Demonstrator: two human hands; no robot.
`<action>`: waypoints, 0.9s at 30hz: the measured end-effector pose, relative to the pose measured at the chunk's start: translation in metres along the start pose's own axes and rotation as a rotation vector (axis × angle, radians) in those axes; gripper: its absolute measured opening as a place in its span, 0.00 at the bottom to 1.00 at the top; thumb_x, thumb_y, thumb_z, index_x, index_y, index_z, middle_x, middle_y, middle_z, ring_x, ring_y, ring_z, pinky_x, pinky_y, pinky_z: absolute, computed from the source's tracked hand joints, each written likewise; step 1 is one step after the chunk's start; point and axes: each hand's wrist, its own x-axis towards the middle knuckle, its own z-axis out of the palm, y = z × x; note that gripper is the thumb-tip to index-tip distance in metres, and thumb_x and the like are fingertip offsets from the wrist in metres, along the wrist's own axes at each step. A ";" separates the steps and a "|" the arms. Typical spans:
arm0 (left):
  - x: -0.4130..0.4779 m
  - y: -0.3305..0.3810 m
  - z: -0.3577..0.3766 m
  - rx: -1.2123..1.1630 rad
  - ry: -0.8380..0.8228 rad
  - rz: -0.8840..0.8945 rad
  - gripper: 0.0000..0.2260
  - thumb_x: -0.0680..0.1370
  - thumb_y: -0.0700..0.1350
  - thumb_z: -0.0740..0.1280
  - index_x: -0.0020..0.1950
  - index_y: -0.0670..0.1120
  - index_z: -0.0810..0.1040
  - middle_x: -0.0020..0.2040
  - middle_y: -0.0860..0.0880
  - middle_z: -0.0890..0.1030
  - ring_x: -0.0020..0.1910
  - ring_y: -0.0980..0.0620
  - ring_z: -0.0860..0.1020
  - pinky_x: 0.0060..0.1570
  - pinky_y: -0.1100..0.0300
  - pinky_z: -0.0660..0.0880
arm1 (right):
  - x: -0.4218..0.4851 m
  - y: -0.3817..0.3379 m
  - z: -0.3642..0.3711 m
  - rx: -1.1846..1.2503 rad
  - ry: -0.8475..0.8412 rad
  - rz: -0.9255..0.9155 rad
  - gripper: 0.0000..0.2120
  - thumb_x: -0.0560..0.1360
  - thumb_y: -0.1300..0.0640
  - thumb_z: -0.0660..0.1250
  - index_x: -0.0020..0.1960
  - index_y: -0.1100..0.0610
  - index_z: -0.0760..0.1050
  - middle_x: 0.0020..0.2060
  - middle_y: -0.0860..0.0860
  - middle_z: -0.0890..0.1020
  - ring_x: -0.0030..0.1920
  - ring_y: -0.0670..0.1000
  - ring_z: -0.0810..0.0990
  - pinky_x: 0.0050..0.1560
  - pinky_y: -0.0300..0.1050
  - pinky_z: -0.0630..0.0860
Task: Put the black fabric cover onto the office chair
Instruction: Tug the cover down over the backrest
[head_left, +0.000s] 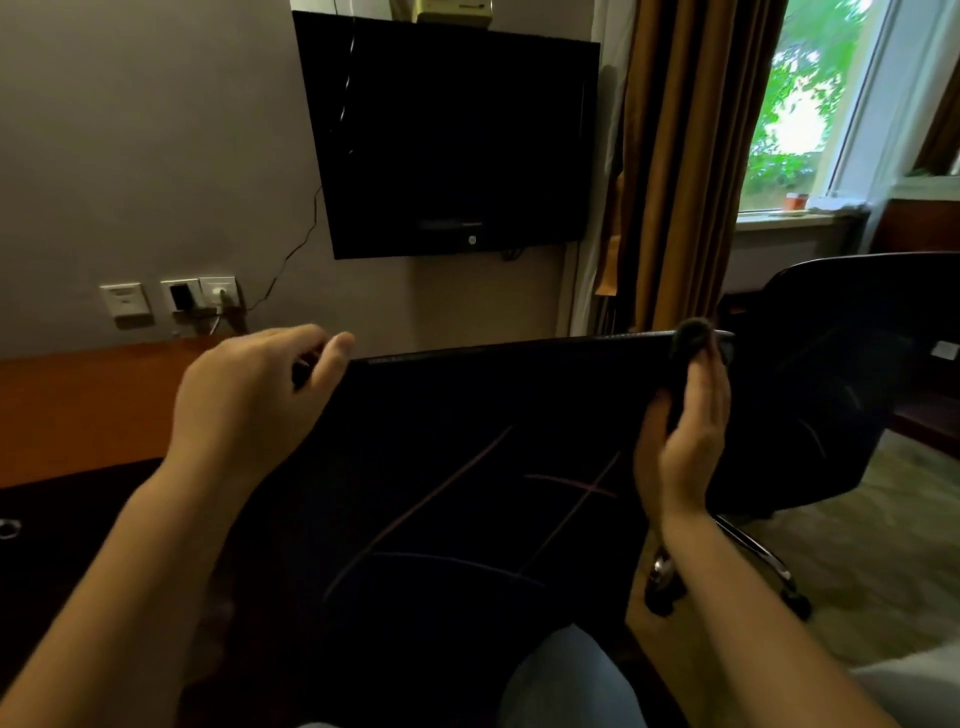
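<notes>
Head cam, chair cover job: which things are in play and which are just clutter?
In play:
- black fabric cover, held up by its top edge
- left hand and right hand, gripping that edge at either end
- office chair, at the right behind the cover

Just lying about:
- TV on the wall
- wall sockets
- desk
- curtain
- red cup on the windowsill

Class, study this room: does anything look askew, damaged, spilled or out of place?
Nothing spilled or broken. The cover is held taut between the left hand and right hand, not yet on the chair. Only a loose cable trailing from the television to the wall sockets looks untidy.
</notes>
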 end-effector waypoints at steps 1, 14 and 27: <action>-0.002 0.000 0.004 -0.018 0.019 -0.001 0.19 0.82 0.52 0.58 0.45 0.41 0.83 0.28 0.45 0.79 0.22 0.54 0.69 0.29 0.72 0.57 | -0.001 -0.001 0.002 0.032 0.010 0.018 0.22 0.80 0.62 0.57 0.73 0.64 0.62 0.72 0.52 0.63 0.74 0.53 0.59 0.70 0.64 0.63; -0.010 0.015 0.014 -0.013 0.152 0.019 0.21 0.82 0.49 0.56 0.39 0.44 0.83 0.31 0.46 0.82 0.23 0.46 0.77 0.20 0.61 0.69 | -0.068 -0.108 0.050 0.008 -0.294 -0.641 0.30 0.74 0.67 0.67 0.73 0.54 0.63 0.73 0.53 0.65 0.76 0.56 0.59 0.72 0.51 0.63; -0.008 0.028 0.021 -0.001 0.158 -0.023 0.21 0.82 0.50 0.55 0.40 0.45 0.83 0.34 0.48 0.83 0.28 0.47 0.79 0.26 0.66 0.63 | -0.048 -0.043 0.030 0.058 -0.049 -0.102 0.24 0.79 0.65 0.57 0.74 0.61 0.58 0.75 0.55 0.59 0.75 0.60 0.58 0.76 0.50 0.55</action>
